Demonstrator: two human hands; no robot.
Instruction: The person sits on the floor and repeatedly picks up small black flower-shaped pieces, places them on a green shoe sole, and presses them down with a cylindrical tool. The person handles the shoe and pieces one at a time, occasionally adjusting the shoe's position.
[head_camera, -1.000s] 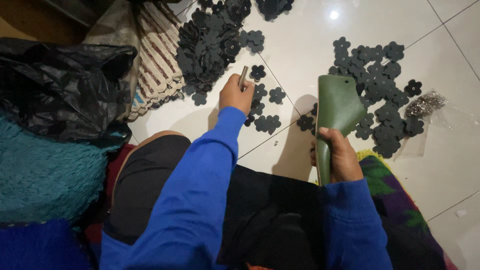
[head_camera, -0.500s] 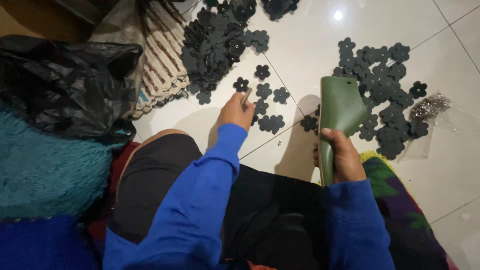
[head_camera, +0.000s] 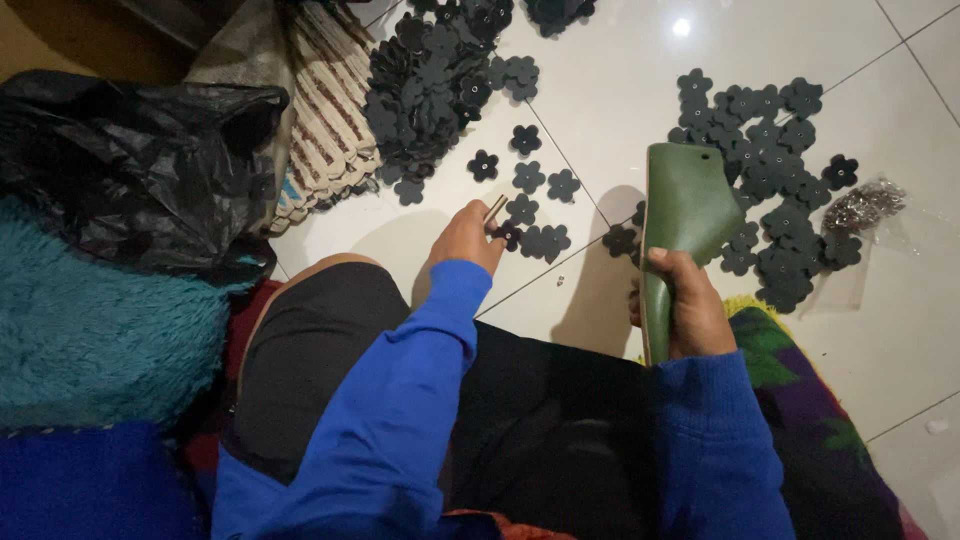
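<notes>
Right hand (head_camera: 688, 310): clenched around a green block (head_camera: 682, 215), upright for working. Left hand (head_camera: 466, 238): pinching a small rod (head_camera: 495, 209), just above loose dark flower cutouts (head_camera: 530, 235) on the floor.

Both hands forward, left (head_camera: 465, 238) curled low, right (head_camera: 688, 305) clenched upright.

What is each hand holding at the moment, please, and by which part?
The right hand grips a green shoe-shaped piece by its lower edge. The left hand pinches a small metal tool by its lower end.
</notes>
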